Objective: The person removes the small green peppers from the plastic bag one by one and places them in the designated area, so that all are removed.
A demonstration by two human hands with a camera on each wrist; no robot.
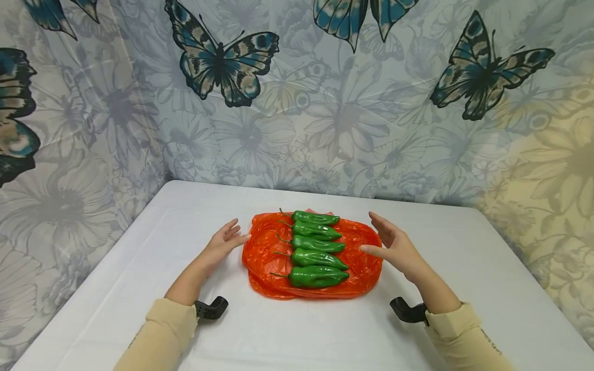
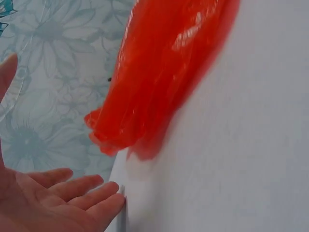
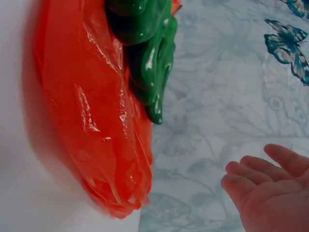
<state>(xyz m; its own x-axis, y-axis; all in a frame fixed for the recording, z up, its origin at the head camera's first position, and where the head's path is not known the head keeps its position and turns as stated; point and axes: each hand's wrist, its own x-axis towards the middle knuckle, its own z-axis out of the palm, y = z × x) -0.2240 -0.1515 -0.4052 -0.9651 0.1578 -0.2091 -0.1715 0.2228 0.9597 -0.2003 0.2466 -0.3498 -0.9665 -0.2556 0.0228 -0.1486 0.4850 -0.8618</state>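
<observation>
Several green peppers [image 1: 317, 258] lie side by side in a column on a red plastic bag [image 1: 359, 278], their stems pointing left. The bag is spread flat on the white table and its edges look crumpled. My left hand [image 1: 223, 246] is at the bag's left edge with fingers extended, holding nothing. In the left wrist view its fingers [image 2: 91, 186] are apart from the bag [image 2: 149, 77]. At the right edge, my right hand [image 1: 394, 247] hovers with thumb and fingers spread. The right wrist view has that hand [image 3: 275, 188] clear of the bag [image 3: 91, 121] and peppers [image 3: 149, 53].
The white table [image 1: 297, 335] extends around the bag on all sides. Behind it and at both sides hang walls with a flower and butterfly print [image 1: 297, 129]. A black wrist mount [image 1: 212, 308] sits on the left wrist and another black mount [image 1: 408, 310] on the right.
</observation>
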